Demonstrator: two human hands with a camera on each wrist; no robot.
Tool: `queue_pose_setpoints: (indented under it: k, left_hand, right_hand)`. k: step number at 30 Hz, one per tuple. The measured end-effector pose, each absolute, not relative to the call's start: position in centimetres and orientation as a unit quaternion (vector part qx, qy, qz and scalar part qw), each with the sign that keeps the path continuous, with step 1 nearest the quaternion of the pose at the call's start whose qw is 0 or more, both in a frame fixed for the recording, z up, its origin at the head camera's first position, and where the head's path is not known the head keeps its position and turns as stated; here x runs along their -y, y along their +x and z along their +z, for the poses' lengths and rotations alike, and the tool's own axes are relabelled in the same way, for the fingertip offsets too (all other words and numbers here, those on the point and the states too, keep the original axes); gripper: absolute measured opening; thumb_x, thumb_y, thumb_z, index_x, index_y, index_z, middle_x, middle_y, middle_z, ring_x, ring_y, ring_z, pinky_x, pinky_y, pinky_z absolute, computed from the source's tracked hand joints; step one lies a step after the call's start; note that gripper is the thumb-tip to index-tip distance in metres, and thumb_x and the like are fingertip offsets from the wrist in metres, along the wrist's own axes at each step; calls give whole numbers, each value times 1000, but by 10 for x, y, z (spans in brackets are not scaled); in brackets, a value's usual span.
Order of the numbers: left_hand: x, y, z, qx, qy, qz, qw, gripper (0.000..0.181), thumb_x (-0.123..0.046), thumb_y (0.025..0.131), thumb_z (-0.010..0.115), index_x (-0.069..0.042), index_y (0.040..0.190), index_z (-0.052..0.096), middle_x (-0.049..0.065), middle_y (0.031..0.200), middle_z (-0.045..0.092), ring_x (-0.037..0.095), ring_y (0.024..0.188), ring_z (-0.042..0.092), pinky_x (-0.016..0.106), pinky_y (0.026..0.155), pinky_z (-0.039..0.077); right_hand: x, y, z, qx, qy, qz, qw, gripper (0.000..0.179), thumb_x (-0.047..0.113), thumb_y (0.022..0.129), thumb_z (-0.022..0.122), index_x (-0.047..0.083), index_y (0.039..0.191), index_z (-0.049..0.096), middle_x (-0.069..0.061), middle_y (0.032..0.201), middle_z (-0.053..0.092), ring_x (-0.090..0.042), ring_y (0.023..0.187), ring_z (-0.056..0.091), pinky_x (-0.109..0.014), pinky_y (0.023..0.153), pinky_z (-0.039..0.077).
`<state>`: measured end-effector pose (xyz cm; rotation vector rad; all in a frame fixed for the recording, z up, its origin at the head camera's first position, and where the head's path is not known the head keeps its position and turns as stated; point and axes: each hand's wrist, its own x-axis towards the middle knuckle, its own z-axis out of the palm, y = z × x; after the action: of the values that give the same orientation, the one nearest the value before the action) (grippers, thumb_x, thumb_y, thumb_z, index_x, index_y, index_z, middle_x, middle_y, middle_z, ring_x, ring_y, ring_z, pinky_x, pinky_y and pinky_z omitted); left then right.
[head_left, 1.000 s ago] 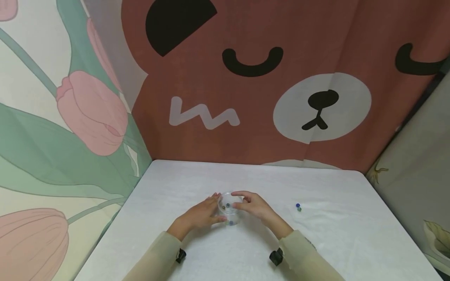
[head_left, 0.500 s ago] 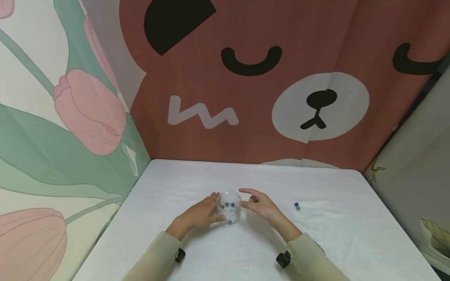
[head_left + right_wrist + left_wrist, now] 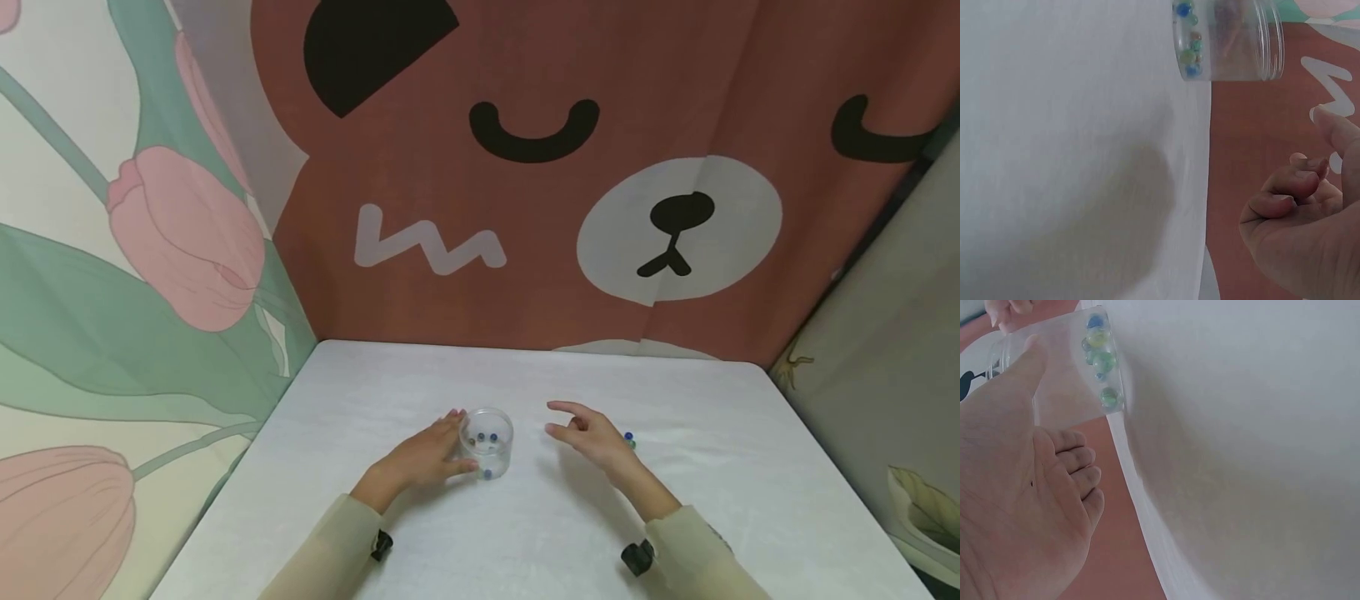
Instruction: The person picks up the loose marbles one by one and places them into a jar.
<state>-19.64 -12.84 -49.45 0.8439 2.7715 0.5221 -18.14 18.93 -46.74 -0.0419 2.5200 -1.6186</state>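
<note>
A clear plastic jar (image 3: 505, 457) stands upright on the white table without a lid. Several glass marbles (image 3: 1104, 360), blue, green and yellowish, lie on its bottom. My left hand (image 3: 420, 457) holds the jar from the left side, thumb on the near wall and fingers toward the far side. To the right of the jar, and apart from it, my right hand (image 3: 592, 435) hovers above the table. Its thumb and index finger are spread with nothing between them; the other fingers are bent (image 3: 1285, 194). Just beyond that wrist lie a blue marble (image 3: 628, 436) and a green marble, partly hidden.
The white cloth-covered table (image 3: 405, 375) reaches back to a brown bear-print curtain (image 3: 540, 308). A tulip-print curtain (image 3: 187, 242) hangs along the left, and a pale curtain (image 3: 885, 333) along the right.
My right hand has drawn away from the jar's mouth and moved right, toward the two loose marbles. The left hand stays on the jar.
</note>
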Motion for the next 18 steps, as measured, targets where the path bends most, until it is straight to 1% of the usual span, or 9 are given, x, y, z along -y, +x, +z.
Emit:
queue_pose_setpoints:
  k: [5,12,18]
  left_hand:
    - [130,-197,-494,-936,284,178,103,98,-69,94,52,-3,161,22,14,167,21,28,155,18,45,126,21]
    - [130,-198,-496,-936,284,183,101,99,-69,94,53,-2,160,23,13,167,22,28,155,19,45,126,21]
    - [130,-197,-496,-936,284,183,99,97,-66,95,54,-3,160,23,12,167,21,28,155,18,45,126,21]
  right_hand:
    - [-202,-180,-468,-845,-15,-531,63,54,32,92,76,10,139,62,2,72,46,-13,66,41,-24,57,35]
    - [-222,-179,-469,-859,3,-509,61,56,37,91,77,12,139,62,1,72,46,-15,69,42,-26,57,36]
    - [-237,-177,-472,-863,19,-501,61,56,35,92,76,10,140,61,1,74,47,-16,69,44,-26,57,38]
